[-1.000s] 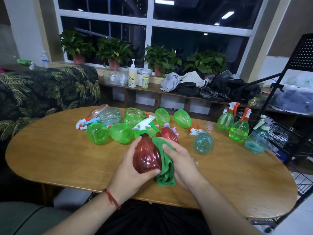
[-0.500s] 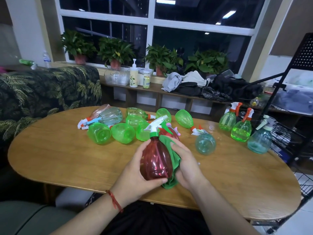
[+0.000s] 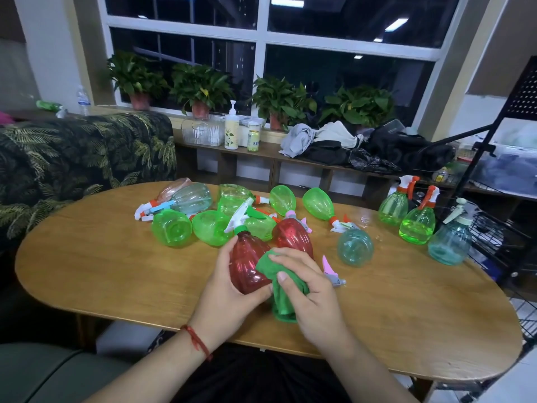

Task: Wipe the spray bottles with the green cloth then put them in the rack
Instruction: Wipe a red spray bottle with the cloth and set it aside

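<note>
Gripping the red spray bottle (image 3: 247,266), the left hand (image 3: 226,295) curls round its lower body from the left and underneath. The bottle is tilted and held just above the table (image 3: 101,271), with its white trigger head (image 3: 241,216) pointing up and away from the hands. The right hand (image 3: 311,298) holds the green cloth (image 3: 286,292) bunched, fingers curled round it, and presses it onto the bottle's right side. The cloth's tail hangs down between the two hands. There is a red cord bracelet (image 3: 197,341) on the left wrist.

A second red bottle (image 3: 292,235) lies just beyond the hands, and a loose pink-and-grey trigger (image 3: 331,271) lies just beside the right hand. A teal bottle (image 3: 355,247) lies on its side to the right of the right hand. A heap of green bottles (image 3: 171,231) lies on its side beyond the left hand, with one clear bluish bottle (image 3: 191,197) behind it. Three upright bottles (image 3: 417,225), two green and one teal, stand far right of the hands at the table's edge, next to the black wire rack (image 3: 508,199).

The table is an oval wooden top. A palm-print sofa (image 3: 72,152) sits far left of the hands. Further off, a low wooden shelf (image 3: 261,152) carries a pump bottle (image 3: 231,126) and piled clothes (image 3: 319,141). Potted plants (image 3: 200,85) line the dark window.
</note>
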Demonstrator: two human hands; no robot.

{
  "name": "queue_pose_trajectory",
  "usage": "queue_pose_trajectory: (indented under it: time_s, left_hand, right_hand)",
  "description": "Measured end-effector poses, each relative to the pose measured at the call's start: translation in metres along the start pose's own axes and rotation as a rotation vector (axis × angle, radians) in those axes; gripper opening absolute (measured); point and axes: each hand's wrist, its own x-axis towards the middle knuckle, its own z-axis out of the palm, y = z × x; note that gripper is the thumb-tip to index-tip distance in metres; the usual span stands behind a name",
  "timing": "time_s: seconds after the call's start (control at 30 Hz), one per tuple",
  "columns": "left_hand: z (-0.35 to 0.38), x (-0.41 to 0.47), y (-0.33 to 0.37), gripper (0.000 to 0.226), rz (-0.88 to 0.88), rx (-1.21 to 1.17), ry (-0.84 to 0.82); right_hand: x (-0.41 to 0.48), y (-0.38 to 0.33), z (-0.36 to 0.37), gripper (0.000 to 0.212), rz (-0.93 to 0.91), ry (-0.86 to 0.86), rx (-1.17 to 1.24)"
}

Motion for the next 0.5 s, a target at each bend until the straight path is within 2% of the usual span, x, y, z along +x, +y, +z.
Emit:
queue_pose_trajectory:
  time_s: [0.07,0.13,0.27,0.5]
  left_hand:
    - [0.0,-0.001,0.0,0.106,0.005,0.007,-0.008]
    - [-0.001,-0.001,-0.001,0.111,0.021,0.041,-0.033]
    - [-0.001,-0.005,0.001,0.121,0.055,0.141,-0.11]
    - [-0.001,-0.007,0.006,0.122,0.1,0.196,-0.196]
  right_hand:
    - [0.002,-0.001,-0.002,0.034,-0.007,-0.015,-0.03]
    - [0.009,-0.003,-0.002,0.034,0.062,-0.019,0.006]
    - [0.028,-0.014,-0.002,0.029,0.339,0.032,0.251]
    - [0.037,-0.013,-0.003,0.029,0.603,0.038,0.555]
